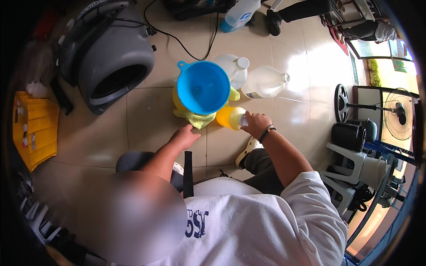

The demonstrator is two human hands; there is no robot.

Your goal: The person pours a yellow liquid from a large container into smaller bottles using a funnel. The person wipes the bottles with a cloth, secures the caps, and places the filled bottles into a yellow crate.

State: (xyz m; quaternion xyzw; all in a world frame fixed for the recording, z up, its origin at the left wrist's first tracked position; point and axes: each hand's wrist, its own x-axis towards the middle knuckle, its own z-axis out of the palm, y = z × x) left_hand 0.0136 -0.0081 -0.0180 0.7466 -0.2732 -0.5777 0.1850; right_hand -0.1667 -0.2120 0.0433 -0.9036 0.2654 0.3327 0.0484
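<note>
My right hand (256, 124) grips the capped neck of a plastic bottle of yellow-orange liquid (229, 117) on the tiled floor. A large blue plastic funnel (203, 87) stands just left of that bottle, over a container that it mostly hides. Around the container's base lies a yellow-green cloth (199, 120). My left hand (185, 136) is just below the cloth, its fingers apart, with nothing seen in it; whether a fingertip touches the cloth I cannot tell. Behind the funnel stands a translucent jug with a white cap (233, 68), and beside it another clear plastic jug (264, 82).
A grey machine housing (116, 56) with a black cable (179, 41) occupies the upper left. A yellow crate (38, 129) stands at far left. A bottle with blue liquid (238, 16) is at the top. Stacked stools (346, 166) and a fan (399, 114) are at right; other people sit at upper right.
</note>
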